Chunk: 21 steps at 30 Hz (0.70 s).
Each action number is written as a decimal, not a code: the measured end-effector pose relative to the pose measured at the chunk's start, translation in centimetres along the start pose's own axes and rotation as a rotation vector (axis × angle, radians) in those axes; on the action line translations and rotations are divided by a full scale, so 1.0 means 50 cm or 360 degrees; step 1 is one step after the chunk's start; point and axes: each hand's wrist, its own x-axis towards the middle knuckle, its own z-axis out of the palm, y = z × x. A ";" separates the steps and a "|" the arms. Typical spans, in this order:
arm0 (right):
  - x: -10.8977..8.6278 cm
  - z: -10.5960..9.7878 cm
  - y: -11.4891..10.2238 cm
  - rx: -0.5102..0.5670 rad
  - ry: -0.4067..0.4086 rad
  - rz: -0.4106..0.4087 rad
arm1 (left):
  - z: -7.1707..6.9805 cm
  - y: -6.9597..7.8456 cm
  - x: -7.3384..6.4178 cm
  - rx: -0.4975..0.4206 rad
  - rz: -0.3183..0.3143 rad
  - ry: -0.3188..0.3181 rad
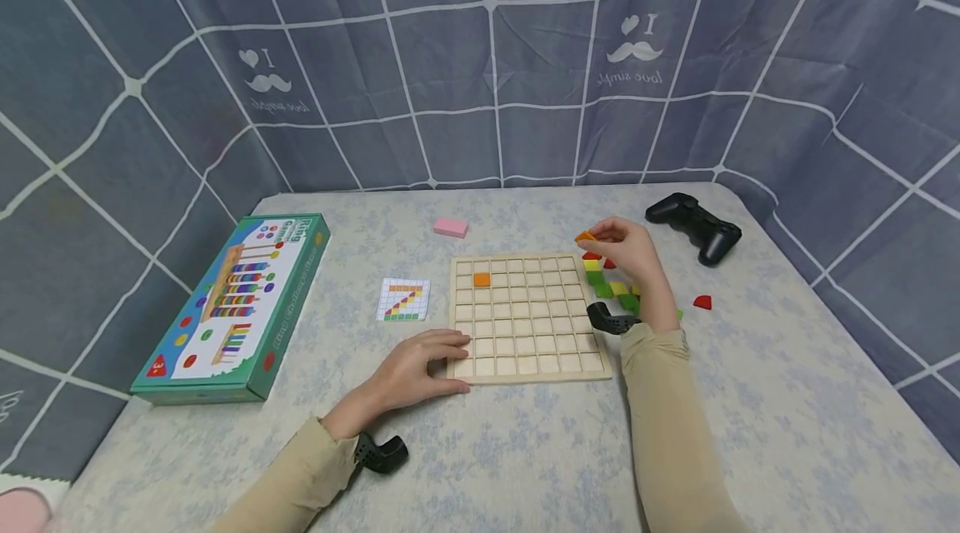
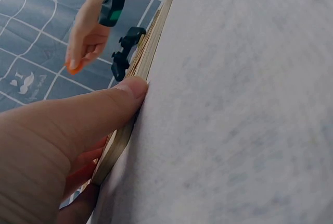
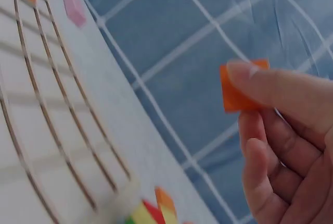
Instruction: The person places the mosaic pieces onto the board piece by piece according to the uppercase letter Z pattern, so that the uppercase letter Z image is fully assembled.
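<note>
A wooden grid board (image 1: 525, 319) lies on the table, an orange square tile (image 1: 482, 280) in one cell near its back left. My left hand (image 1: 420, 365) holds the board's front left corner, its thumb (image 2: 117, 107) against one edge and the fingers on the other side. Between thumb and fingers, my right hand (image 1: 628, 251) pinches another orange square tile (image 3: 234, 98), raised above the loose pieces at the board's right. Those include green pieces (image 1: 603, 290), yellow ones (image 1: 592, 265) and a red one (image 1: 702, 301); the right forearm partly covers the pile.
Left of the board lies a small card (image 1: 403, 300) with a coloured grid pattern. A pink block (image 1: 451, 227) sits behind the board, and a black game controller (image 1: 693, 226) lies at the back right. A green game box (image 1: 232, 308) occupies the table's left side.
</note>
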 end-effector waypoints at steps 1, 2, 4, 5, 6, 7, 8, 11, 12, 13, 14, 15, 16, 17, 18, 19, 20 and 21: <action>0.002 0.008 -0.011 0.0007 -0.0023 -0.0028 | 0.001 -0.001 0.000 0.0000 -0.0002 0.0000; 0.004 0.016 -0.020 0.0012 -0.0049 -0.0061 | 0.001 -0.001 0.001 0.0003 -0.0006 -0.0001; 0.004 0.034 -0.043 0.0031 -0.0128 -0.0107 | 0.001 -0.001 0.001 0.0008 -0.0009 -0.0007; 0.006 0.043 -0.047 0.0042 -0.0171 -0.0124 | 0.001 -0.001 0.000 0.0009 -0.0011 -0.0011; 0.010 0.054 -0.050 0.0049 -0.0212 -0.0142 | 0.001 -0.001 0.000 0.0004 -0.0019 -0.0018; 0.014 0.063 -0.052 0.0033 -0.0252 -0.0159 | 0.000 0.000 0.000 0.0002 -0.0027 -0.0022; 0.018 0.072 -0.053 0.0013 -0.0291 -0.0165 | 0.000 0.000 0.000 -0.0001 -0.0037 -0.0027; 0.039 0.097 -0.045 -0.0057 -0.0411 -0.0186 | 0.000 0.001 -0.001 -0.0014 -0.0068 -0.0040; 0.044 0.105 -0.045 -0.0080 -0.0446 -0.0189 | 0.000 0.002 -0.001 -0.0020 -0.0079 -0.0045; 0.049 0.112 -0.046 -0.0109 -0.0481 -0.0197 | 0.000 0.001 -0.001 -0.0021 -0.0087 -0.0048; 0.053 0.119 -0.047 -0.0128 -0.0509 -0.0206 | 0.000 0.001 -0.001 -0.0024 -0.0091 -0.0050; 0.057 0.127 -0.047 -0.0139 -0.0535 -0.0208 | 0.000 0.001 -0.001 -0.0025 -0.0094 -0.0052; 0.061 0.136 -0.047 -0.0152 -0.0563 -0.0213 | 0.000 0.001 -0.001 -0.0028 -0.0094 -0.0052; 0.064 0.145 -0.047 -0.0167 -0.0592 -0.0212 | 0.001 0.001 0.000 -0.0028 -0.0092 -0.0053; 0.066 0.153 -0.047 -0.0188 -0.0618 -0.0207 | 0.001 0.001 0.000 -0.0028 -0.0091 -0.0053; 0.067 0.162 -0.046 -0.0213 -0.0645 -0.0212 | 0.000 0.001 0.000 -0.0027 -0.0090 -0.0052; 0.069 0.171 -0.044 -0.0228 -0.0669 -0.0201 | 0.000 0.001 0.001 -0.0028 -0.0088 -0.0051; 0.070 0.179 -0.042 -0.0233 -0.0697 -0.0182 | 0.000 0.002 0.001 -0.0026 -0.0086 -0.0051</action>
